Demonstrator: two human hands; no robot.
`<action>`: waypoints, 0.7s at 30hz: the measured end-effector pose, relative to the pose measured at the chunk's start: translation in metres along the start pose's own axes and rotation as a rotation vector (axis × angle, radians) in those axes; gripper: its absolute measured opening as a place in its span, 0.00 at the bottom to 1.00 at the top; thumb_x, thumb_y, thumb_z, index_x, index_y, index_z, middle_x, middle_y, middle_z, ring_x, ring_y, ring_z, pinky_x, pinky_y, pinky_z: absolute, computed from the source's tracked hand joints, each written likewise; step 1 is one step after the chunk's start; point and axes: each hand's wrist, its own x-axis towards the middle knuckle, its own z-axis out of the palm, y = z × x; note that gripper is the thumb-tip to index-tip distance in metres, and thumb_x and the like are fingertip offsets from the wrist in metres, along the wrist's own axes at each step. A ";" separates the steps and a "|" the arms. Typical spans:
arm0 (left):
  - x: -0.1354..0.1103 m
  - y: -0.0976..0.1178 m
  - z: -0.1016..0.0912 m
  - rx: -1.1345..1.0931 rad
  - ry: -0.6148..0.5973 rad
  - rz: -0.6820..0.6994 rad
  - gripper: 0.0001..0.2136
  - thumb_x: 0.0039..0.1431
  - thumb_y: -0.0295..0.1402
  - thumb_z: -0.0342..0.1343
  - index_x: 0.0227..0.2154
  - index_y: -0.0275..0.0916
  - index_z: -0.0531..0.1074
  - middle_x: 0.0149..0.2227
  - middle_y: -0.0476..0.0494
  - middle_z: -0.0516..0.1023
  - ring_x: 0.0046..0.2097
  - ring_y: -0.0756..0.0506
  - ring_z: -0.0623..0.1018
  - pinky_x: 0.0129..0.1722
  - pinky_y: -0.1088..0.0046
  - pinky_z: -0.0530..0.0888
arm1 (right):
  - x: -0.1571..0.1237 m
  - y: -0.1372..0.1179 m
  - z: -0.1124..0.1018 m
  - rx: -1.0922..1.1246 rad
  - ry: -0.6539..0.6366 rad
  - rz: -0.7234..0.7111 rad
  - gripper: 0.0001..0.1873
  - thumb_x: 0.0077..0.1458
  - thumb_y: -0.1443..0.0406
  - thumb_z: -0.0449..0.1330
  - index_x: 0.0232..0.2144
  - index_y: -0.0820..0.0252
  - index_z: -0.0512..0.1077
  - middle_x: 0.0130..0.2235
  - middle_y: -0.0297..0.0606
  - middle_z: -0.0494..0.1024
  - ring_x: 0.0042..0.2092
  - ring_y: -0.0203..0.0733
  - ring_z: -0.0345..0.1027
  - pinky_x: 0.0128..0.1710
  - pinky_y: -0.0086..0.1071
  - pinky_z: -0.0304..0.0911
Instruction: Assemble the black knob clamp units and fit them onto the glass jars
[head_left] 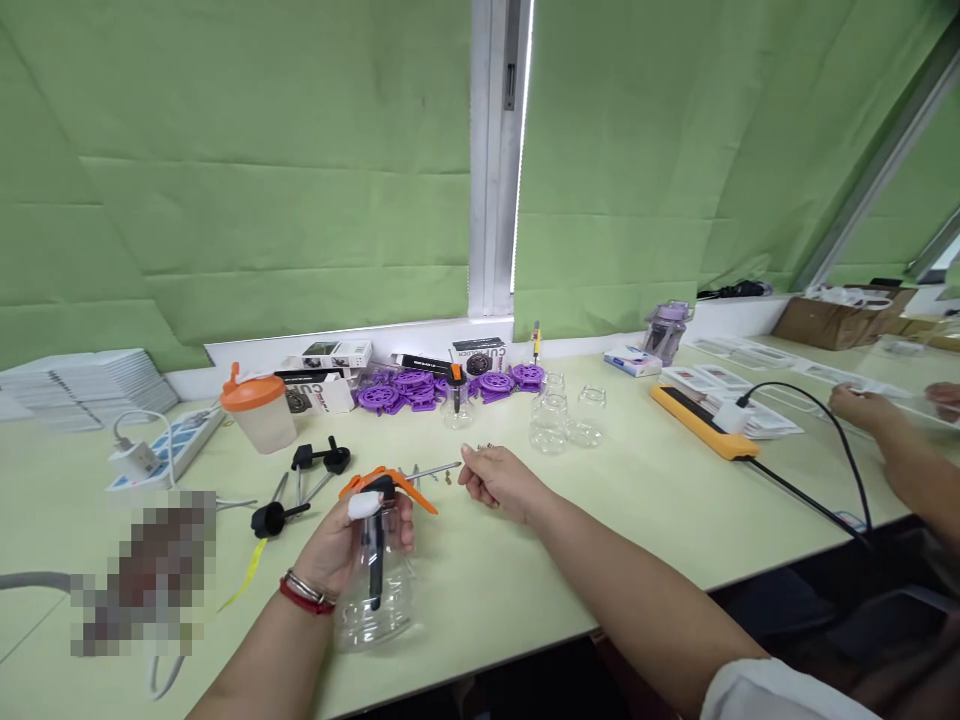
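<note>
My left hand (337, 545) is wrapped round the neck of a clear, wide-based bottle (379, 620). The bottle has a black top with orange lever-like parts (412, 490), and a black piece hangs down inside it. Something white covers my left thumb. A thin metal rod (439, 468) reaches from beside the orange parts toward my right hand (499, 482). That hand is closed, thumb and fingers together by the rod's tip; what it pinches, if anything, is too small to make out. Small brass-coloured pieces (448, 478) and a spring (484, 446) lie beside it.
Behind are a smaller orange-topped bottle (457, 408), several clear jars (551, 425) and purple wheel-shaped parts (409, 390). Black parts with rods (274, 518) and an orange-lidded jug (262, 420) stand left. A yellow power strip (701, 425) and another person's hand (866, 405) are right.
</note>
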 end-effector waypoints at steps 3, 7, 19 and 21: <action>0.003 -0.007 0.004 -0.039 0.069 -0.078 0.09 0.45 0.33 0.59 0.30 0.33 0.73 0.28 0.40 0.77 0.27 0.42 0.77 0.27 0.65 0.75 | 0.002 0.008 0.001 0.154 -0.041 0.128 0.22 0.54 0.51 0.56 0.19 0.62 0.65 0.12 0.26 0.60 0.14 0.26 0.45 0.15 0.24 0.40; 0.007 -0.011 0.003 -0.056 0.188 -0.156 0.06 0.45 0.29 0.57 0.28 0.34 0.73 0.25 0.41 0.77 0.25 0.44 0.77 0.27 0.66 0.75 | 0.000 0.020 0.007 0.244 0.000 0.099 0.18 0.50 0.56 0.61 0.20 0.63 0.65 0.14 0.26 0.62 0.15 0.24 0.48 0.16 0.22 0.43; 0.013 -0.012 -0.006 -0.040 0.188 -0.177 0.09 0.46 0.31 0.56 0.33 0.36 0.71 0.24 0.44 0.75 0.24 0.44 0.76 0.25 0.66 0.74 | 0.015 0.043 0.014 0.178 0.058 -0.029 0.15 0.50 0.56 0.61 0.21 0.62 0.66 0.15 0.28 0.65 0.15 0.26 0.48 0.15 0.25 0.42; 0.015 -0.012 -0.007 -0.040 0.152 -0.151 0.11 0.47 0.31 0.56 0.36 0.37 0.70 0.24 0.45 0.75 0.24 0.44 0.76 0.25 0.66 0.74 | 0.016 0.044 0.016 0.180 0.071 -0.050 0.16 0.49 0.56 0.61 0.21 0.62 0.66 0.15 0.28 0.65 0.15 0.27 0.48 0.15 0.25 0.42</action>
